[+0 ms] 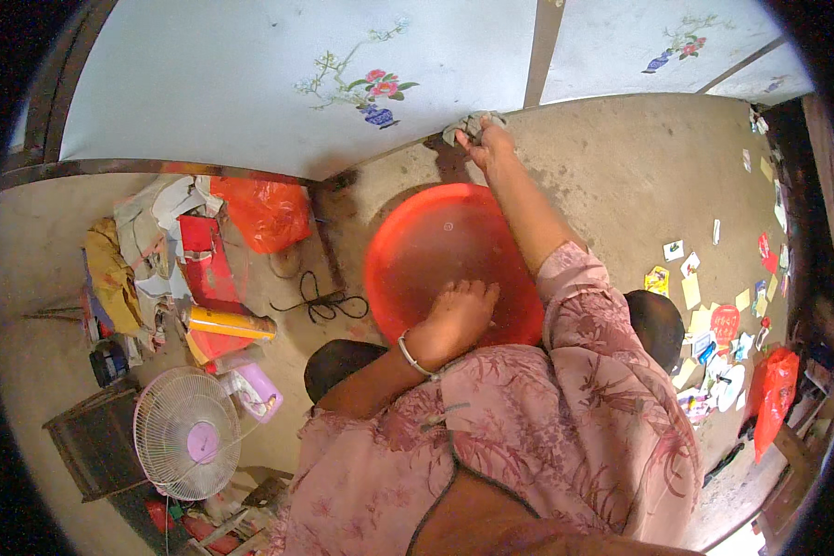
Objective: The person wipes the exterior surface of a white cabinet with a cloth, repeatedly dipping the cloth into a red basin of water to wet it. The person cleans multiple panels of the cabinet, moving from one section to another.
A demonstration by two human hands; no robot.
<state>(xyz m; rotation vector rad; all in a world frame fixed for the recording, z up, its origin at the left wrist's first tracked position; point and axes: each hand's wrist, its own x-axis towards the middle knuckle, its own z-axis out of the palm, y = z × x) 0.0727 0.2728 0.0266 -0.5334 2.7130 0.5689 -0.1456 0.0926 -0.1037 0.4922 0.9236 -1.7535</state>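
My right hand point(488, 146) reaches out past a red plastic basin point(382, 278), gripping a wet-looking grey cloth point(464, 128). The cloth is at the lower edge of a pale panel point(215, 83) printed with flowers in a blue vase. Closer to my body, my left hand point(456, 316) hangs over the near side of the basin, with a white bracelet point(411, 354) on its wrist. Its fingers bend downward, so their tips and anything under them are hidden. Cloudy water point(438, 257) appears to fill the basin.
To the left stand a pink-and-white fan point(187, 434), a heap of paper and cardboard point(156, 257), a red plastic bag point(267, 212) and a black cord point(320, 302). Scattered cards point(695, 288) lie on the concrete floor point(611, 167) at right, near another red bag point(777, 396).
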